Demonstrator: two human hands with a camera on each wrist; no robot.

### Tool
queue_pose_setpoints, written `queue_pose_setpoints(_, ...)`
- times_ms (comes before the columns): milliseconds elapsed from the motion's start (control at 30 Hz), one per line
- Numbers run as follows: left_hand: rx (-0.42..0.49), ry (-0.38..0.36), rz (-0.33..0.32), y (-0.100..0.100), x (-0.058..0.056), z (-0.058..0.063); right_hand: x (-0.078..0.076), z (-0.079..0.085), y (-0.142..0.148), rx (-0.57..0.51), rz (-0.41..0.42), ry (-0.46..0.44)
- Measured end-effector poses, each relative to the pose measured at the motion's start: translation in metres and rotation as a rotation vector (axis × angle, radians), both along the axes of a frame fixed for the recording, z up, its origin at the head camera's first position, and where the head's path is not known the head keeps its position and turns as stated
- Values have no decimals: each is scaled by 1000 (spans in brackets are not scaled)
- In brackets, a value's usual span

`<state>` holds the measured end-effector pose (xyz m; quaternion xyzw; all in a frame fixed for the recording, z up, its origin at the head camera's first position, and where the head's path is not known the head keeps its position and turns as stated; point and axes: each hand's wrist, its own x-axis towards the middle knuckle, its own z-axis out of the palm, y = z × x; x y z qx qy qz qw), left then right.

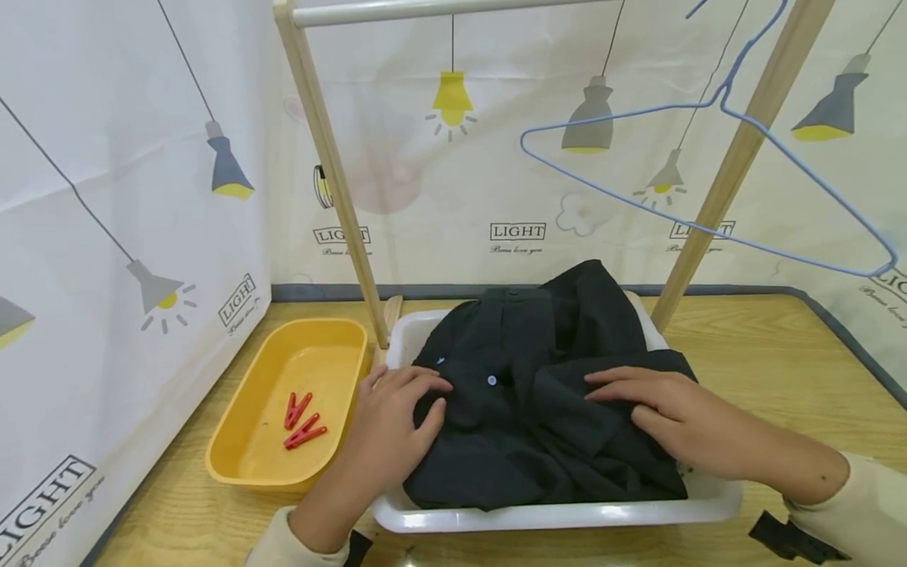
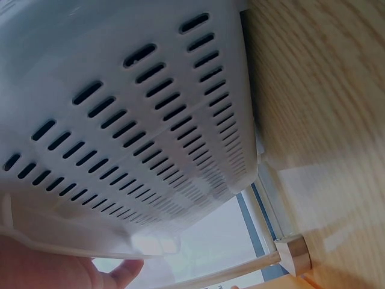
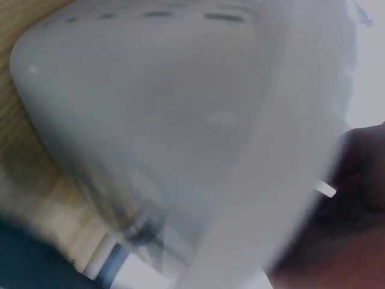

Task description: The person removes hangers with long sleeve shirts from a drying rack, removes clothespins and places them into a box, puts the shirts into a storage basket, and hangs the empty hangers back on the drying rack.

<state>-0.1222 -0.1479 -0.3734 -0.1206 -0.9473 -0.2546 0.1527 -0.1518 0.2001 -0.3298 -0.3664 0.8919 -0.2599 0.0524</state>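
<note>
A black button-up shirt lies bunched in a white plastic basket, with pale buttons showing on its front. On its left side rests my left hand, thumb and fingers spread apart over the cloth. My right hand lies across the right part of the shirt with its fingers extended and the thumb below them. Slotted basket wall fills most of the left wrist view, my left hand at its rim. The right wrist view is blurred; basket side and part of my right hand show.
Left of the basket stands a yellow tray holding two red clothespins. A wooden rack with a white bar rises behind. At upper right hangs a blue wire hanger. Lamp-patterned sheeting backs the wooden table.
</note>
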Motion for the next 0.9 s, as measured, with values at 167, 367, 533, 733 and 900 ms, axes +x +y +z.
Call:
queue_pose_setpoints(167, 3, 0, -2, 0, 0, 0, -3, 2, 13, 62, -123, 145)
queue_pose_setpoints(367, 0, -1, 1, -1, 0, 0, -11, -6, 34, 140, -258, 199)
queue_pose_setpoints(533, -2, -6, 1, 0, 1, 0, -17, -9, 48, 190, -351, -7)
queue_pose_setpoints(733, 0, -10, 0, 0, 0, 0, -19, -15, 58, 196, -410, -149)
queue_pose_setpoints(900, 3, -20, 4, 0, 0, 1, -22, -21, 62, 231, -449, -219)
